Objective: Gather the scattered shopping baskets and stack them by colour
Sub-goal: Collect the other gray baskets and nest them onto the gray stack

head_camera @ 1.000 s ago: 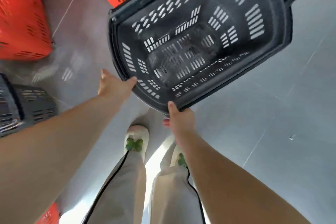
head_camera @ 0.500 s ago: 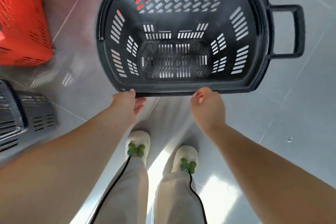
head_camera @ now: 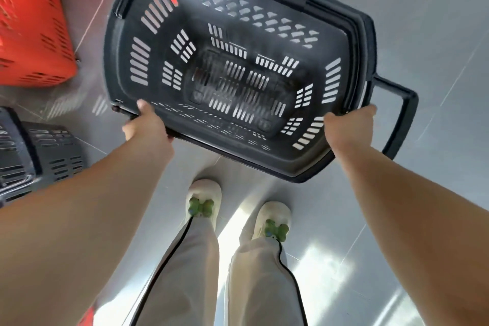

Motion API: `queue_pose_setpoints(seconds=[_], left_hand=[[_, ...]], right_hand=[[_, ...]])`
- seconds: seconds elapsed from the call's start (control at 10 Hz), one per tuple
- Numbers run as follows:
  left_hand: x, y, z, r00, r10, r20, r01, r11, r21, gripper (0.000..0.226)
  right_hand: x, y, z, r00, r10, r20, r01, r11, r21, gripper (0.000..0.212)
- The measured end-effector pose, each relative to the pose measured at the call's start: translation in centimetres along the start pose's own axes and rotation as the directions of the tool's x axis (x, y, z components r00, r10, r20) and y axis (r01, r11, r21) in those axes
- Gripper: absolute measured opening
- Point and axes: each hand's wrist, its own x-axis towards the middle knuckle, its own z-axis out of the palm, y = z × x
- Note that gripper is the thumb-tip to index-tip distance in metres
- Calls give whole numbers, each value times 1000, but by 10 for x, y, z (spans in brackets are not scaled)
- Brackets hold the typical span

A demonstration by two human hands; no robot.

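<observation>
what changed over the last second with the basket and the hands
The black basket swung clockwise, so its pull handle now points right and toward the person. The right hand slid along the near rim to the handle-end corner and grips there. The left hand grips the other near corner. The red basket and the second black basket stayed on the floor at left.

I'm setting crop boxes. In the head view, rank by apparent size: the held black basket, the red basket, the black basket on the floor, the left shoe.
1. held black basket
2. red basket and black basket on the floor: similar, both cut off by the frame, so unranked
3. left shoe
</observation>
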Motion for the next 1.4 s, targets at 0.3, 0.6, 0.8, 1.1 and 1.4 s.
queue_pose_setpoints(seconds=[0.3,0.6,0.8,1.1,1.4], left_hand=[[-33,-59,19,918,-255,302,262,965,18,26],[-73,-25,0,920,-197,339,184,980,71,20],[-152,9,-53,934,-104,342,89,994,58,13],[-298,75,-157,937,118,328,-57,980,-189,19],[-351,94,-289,936,213,279,-70,893,-445,19]], right_hand=[[-2,11,-11,920,247,303,-355,853,382,28],[-35,9,-57,921,219,323,-347,839,419,28],[-97,-5,-135,901,156,405,-355,802,481,32],[-220,-61,-262,865,-72,496,-251,795,553,18],[-322,-114,-306,753,-327,571,-104,798,594,9]])
